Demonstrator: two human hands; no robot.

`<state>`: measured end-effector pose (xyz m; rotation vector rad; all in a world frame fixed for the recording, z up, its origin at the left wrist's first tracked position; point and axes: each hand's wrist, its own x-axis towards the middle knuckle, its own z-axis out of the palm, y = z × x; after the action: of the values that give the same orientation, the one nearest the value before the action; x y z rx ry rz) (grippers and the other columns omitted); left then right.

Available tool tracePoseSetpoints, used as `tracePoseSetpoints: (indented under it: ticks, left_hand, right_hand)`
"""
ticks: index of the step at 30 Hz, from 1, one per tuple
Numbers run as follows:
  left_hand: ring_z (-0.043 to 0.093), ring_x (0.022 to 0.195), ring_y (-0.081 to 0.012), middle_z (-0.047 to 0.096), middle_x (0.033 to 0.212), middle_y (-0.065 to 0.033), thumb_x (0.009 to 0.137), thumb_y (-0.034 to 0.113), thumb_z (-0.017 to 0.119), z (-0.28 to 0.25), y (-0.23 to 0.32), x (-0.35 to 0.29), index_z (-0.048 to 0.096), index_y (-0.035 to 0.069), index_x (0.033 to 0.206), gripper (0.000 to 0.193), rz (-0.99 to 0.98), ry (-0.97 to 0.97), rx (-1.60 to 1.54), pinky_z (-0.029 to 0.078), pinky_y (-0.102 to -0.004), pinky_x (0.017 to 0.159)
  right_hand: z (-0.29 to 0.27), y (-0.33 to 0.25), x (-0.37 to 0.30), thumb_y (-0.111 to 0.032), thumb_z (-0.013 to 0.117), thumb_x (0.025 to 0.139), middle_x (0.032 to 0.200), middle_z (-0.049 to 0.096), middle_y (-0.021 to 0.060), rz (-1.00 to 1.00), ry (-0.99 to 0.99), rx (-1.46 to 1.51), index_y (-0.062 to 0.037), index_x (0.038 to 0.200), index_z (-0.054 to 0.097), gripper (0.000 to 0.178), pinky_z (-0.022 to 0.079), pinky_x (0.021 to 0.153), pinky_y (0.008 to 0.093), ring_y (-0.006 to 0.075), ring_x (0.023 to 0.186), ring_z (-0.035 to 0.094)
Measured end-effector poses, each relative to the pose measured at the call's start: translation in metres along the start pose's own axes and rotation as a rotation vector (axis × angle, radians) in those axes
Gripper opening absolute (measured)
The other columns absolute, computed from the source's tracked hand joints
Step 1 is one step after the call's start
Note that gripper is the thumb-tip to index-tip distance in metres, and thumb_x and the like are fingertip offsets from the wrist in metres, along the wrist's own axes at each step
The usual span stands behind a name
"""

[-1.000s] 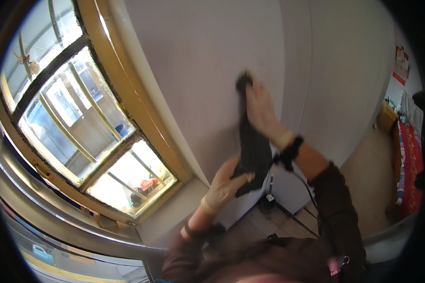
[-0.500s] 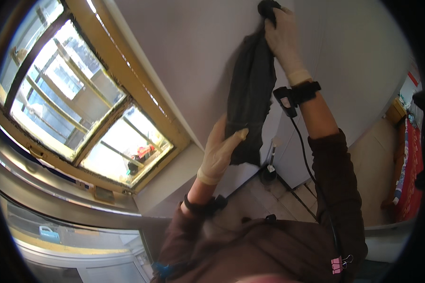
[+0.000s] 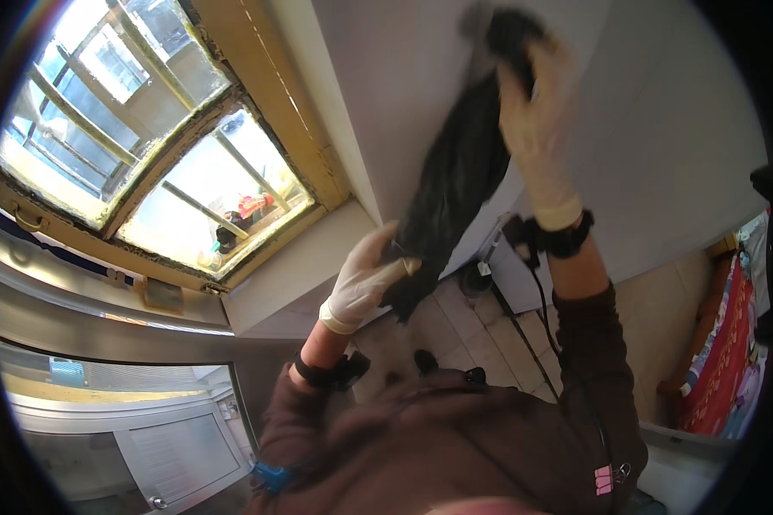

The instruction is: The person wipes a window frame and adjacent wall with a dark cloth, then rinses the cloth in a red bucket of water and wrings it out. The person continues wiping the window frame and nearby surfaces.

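Long limp black cloth (image 3: 459, 172), unpatterned; thin off-white gloves (image 3: 356, 285); dark brown long-sleeved fabric top (image 3: 455, 438), plain; small pink binder clip (image 3: 604, 480) with silvery handles; ochre-yellow wooden window frame (image 3: 275, 99), dark-mottled inner edges; draped red fabric cover (image 3: 715, 356), pale-figured.

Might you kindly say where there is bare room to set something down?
The sill between window and left hand looks bare, as does floor between right sleeve and bed. Crowded, with cloth: left hand to right hand.
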<state>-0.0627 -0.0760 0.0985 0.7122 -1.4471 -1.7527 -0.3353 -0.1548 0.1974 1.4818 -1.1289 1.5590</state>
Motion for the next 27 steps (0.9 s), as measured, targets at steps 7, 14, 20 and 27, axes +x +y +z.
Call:
tracePoseSetpoints:
  ticks: [7,14,20,27]
  left_hand:
    - [0.058,0.108,-0.0132,0.063,0.121,-0.0075,0.091,0.004,0.067,-0.022,-0.015,-0.012,0.052,-0.006,0.136,0.048,0.034,0.063,-0.119,0.046,-0.0277,0.096]
    - [0.062,0.098,-0.0126,0.066,0.114,-0.0067,0.090,0.005,0.066,-0.064,-0.102,-0.029,0.054,-0.007,0.132,0.045,-0.417,-0.076,0.245,0.051,-0.0269,0.086]
    - [0.060,0.095,-0.0114,0.065,0.111,-0.0052,0.092,0.011,0.067,-0.049,-0.085,-0.014,0.055,-0.005,0.129,0.042,-0.138,-0.096,-0.174,0.052,-0.0274,0.084]
    - [0.063,0.095,-0.0127,0.067,0.104,-0.0058,0.090,0.004,0.065,-0.073,-0.128,-0.038,0.059,-0.006,0.125,0.037,-0.464,-0.072,0.180,0.052,-0.0277,0.086]
  right_hand:
    - [0.024,-0.018,-0.080,0.005,0.064,0.072,0.129,0.059,0.0273,0.037,-0.109,-0.032,0.0059,0.105,0.064,0.033,0.046,0.096,0.0542,0.0462,0.113,0.057]
    - [-0.029,-0.017,-0.231,0.008,0.067,0.069,0.132,0.059,0.0225,0.601,-0.895,0.005,0.0037,0.101,0.065,0.032,0.047,0.102,0.0462,0.0407,0.122,0.055]
    - [0.004,-0.015,-0.143,0.005,0.069,0.080,0.127,0.057,0.0251,0.293,-0.204,-0.032,0.0038,0.111,0.062,0.032,0.047,0.099,0.0453,0.0435,0.116,0.057]
    - [-0.003,-0.031,-0.287,-0.004,0.066,0.079,0.126,0.058,0.0230,0.585,-0.891,-0.067,0.0008,0.114,0.061,0.036,0.048,0.097,0.0470,0.0439,0.114,0.056]
